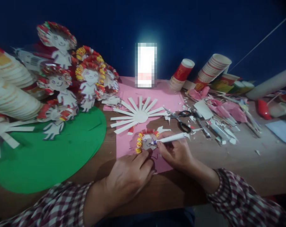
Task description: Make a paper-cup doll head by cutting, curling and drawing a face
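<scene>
In my right hand point(178, 156) is a white marker pen point(171, 138), gripped between thumb and fingers. Its dark tip meets the round face of a small paper doll point(148, 144) that has a curled yellow and red rim around its head. Bent fingers of my left hand point(130, 173) press on the doll's lower edge, hiding part of its body. Facial lines show on the paper. Under the doll lies a pink sheet point(124, 146). Just beyond it rests a white cut-paper sunburst point(141, 116), its strips spread out.
Black-handled scissors point(178, 119) and a cutter knife point(201, 123) lie right among paper scraps. Finished paper dolls point(89, 77) stand left beside stacked paper cups point(14, 94) and green card point(50, 164). A bright, pixelated phone-shaped screen point(145, 64) stands behind; more cups point(214, 67) lean right.
</scene>
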Action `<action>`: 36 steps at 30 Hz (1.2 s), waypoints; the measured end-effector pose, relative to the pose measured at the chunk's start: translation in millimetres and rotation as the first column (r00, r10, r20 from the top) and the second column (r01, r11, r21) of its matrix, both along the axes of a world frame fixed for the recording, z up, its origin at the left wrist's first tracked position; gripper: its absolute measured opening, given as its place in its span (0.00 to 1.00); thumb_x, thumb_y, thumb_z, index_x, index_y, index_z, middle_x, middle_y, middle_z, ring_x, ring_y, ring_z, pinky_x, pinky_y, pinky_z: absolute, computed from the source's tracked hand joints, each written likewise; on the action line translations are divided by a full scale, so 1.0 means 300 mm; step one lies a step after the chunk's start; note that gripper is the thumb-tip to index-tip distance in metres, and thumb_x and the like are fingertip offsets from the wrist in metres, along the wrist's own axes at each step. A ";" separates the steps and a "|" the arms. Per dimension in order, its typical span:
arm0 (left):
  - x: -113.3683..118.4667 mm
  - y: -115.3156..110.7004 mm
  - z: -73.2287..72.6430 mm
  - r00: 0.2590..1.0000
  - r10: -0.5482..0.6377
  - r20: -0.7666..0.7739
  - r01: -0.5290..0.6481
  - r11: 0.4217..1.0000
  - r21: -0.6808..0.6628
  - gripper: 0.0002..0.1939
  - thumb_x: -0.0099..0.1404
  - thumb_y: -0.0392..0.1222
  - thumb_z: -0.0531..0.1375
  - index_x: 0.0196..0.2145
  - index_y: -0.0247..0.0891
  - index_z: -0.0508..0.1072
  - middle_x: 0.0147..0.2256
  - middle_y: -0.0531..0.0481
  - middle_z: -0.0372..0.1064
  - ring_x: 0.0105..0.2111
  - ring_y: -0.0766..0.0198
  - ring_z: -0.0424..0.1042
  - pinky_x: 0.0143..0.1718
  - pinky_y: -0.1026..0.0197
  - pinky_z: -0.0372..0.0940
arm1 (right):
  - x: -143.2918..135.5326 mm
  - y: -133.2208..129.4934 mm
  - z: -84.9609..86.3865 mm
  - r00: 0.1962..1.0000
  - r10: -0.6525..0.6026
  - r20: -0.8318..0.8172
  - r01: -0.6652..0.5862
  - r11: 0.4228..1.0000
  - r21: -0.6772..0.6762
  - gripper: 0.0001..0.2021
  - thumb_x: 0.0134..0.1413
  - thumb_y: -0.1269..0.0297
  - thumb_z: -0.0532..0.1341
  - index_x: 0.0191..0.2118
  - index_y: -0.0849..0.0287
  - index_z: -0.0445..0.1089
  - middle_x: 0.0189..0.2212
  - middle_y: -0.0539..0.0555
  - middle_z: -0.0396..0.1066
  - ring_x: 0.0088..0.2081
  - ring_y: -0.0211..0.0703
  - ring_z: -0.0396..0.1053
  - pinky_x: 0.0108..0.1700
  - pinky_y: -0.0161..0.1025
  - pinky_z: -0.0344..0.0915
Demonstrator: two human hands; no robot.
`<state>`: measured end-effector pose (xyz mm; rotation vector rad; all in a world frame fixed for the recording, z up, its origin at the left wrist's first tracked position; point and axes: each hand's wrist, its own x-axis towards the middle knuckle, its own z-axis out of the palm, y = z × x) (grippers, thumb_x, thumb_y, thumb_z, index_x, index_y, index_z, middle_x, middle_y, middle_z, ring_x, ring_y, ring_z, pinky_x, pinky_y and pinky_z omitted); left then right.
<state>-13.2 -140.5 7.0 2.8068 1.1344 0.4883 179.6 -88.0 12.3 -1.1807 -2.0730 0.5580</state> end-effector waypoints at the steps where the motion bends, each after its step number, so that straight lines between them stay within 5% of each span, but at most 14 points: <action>1: -0.001 0.000 0.000 1.000 -0.001 0.002 0.001 1.000 -0.001 0.09 0.68 0.41 0.52 0.39 0.37 0.71 0.42 0.43 0.71 0.32 0.59 0.73 0.29 0.56 0.71 | -0.001 0.000 0.002 1.000 -0.010 -0.002 0.010 1.000 -0.001 0.04 0.56 0.66 0.57 0.33 0.59 0.68 0.25 0.52 0.70 0.25 0.38 0.67 0.28 0.35 0.64; 13: 0.001 0.002 0.003 0.999 -0.006 0.038 0.005 1.000 0.017 0.09 0.68 0.41 0.53 0.39 0.36 0.71 0.42 0.43 0.72 0.32 0.59 0.74 0.29 0.57 0.72 | 0.010 -0.004 -0.004 0.988 -0.091 -0.127 0.090 0.996 -0.015 0.01 0.56 0.68 0.58 0.35 0.58 0.66 0.26 0.50 0.70 0.24 0.35 0.66 0.27 0.33 0.65; 17: -0.011 0.002 0.009 0.981 -0.043 0.190 0.026 0.995 0.093 0.08 0.66 0.39 0.55 0.41 0.37 0.71 0.41 0.46 0.74 0.34 0.62 0.75 0.31 0.61 0.72 | 0.019 0.000 -0.012 0.964 -0.133 -0.231 0.147 0.988 0.045 0.03 0.57 0.69 0.59 0.38 0.56 0.67 0.29 0.50 0.70 0.25 0.35 0.67 0.27 0.32 0.65; 21: -0.040 0.039 0.018 0.908 0.051 0.415 -0.051 0.999 -0.010 0.10 0.64 0.35 0.58 0.44 0.38 0.71 0.40 0.48 0.74 0.39 0.64 0.74 0.39 0.63 0.71 | 0.030 0.004 -0.014 0.939 -0.139 -0.315 0.159 0.987 0.038 0.09 0.59 0.69 0.57 0.45 0.56 0.68 0.34 0.53 0.72 0.30 0.38 0.71 0.30 0.35 0.69; 27: -0.072 0.114 0.016 0.846 0.277 0.455 -0.251 0.961 -0.120 0.12 0.63 0.36 0.58 0.45 0.36 0.72 0.42 0.45 0.73 0.44 0.61 0.72 0.45 0.58 0.69 | 0.048 0.014 -0.003 0.978 -0.074 -0.193 0.084 0.996 0.043 0.10 0.59 0.69 0.58 0.46 0.57 0.69 0.37 0.54 0.74 0.35 0.41 0.73 0.40 0.40 0.70; 36: -0.062 0.113 -0.004 0.881 0.286 0.376 -0.253 0.958 -0.135 0.16 0.64 0.37 0.56 0.51 0.36 0.69 0.48 0.42 0.70 0.50 0.58 0.68 0.51 0.52 0.67 | 0.057 0.030 -0.007 0.997 -0.008 -0.077 0.012 0.998 0.060 0.12 0.57 0.68 0.58 0.48 0.58 0.66 0.41 0.57 0.72 0.43 0.45 0.71 0.46 0.42 0.67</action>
